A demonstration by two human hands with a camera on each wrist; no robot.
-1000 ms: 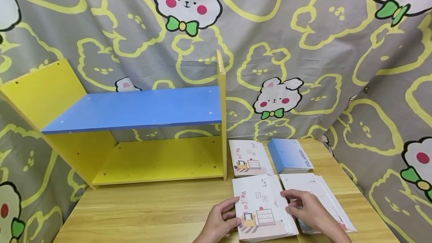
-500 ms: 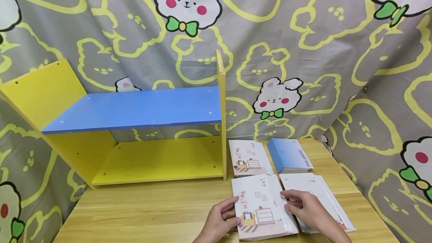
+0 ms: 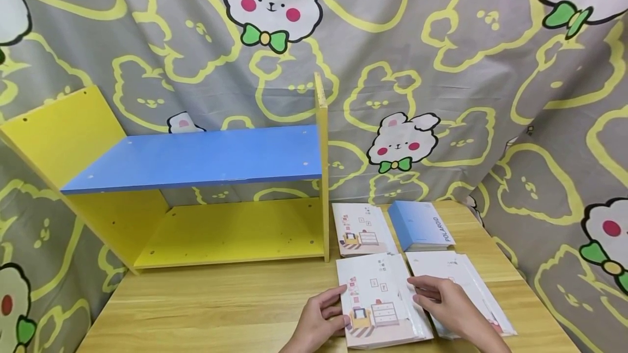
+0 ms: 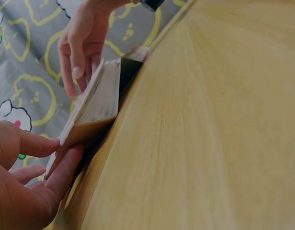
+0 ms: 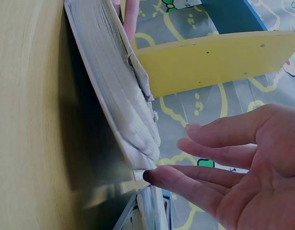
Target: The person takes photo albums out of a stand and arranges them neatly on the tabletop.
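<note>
In the head view a white photo album (image 3: 378, 298) with a drawn chair and drawers on its cover lies flat at the front right of the table. My left hand (image 3: 321, 317) rests against its left edge, with thumb and forefinger apart along that side. From the left wrist, fingers (image 4: 66, 165) touch the album's edge (image 4: 83, 127). My right hand (image 3: 444, 298) is at the opposite edge, over the gap to a second white album (image 3: 461, 277). In the right wrist view its fingers are loosely extended, one dark fingertip (image 5: 148, 176) right at the album's corner (image 5: 138, 155).
Behind lie another white album (image 3: 363, 227) and a blue one (image 3: 422, 222) marked POLAROID. A yellow shelf unit (image 3: 235, 233) with a blue board (image 3: 206, 157) stands on the left of the wooden table (image 3: 206, 304). A patterned grey curtain (image 3: 343, 31) hangs behind.
</note>
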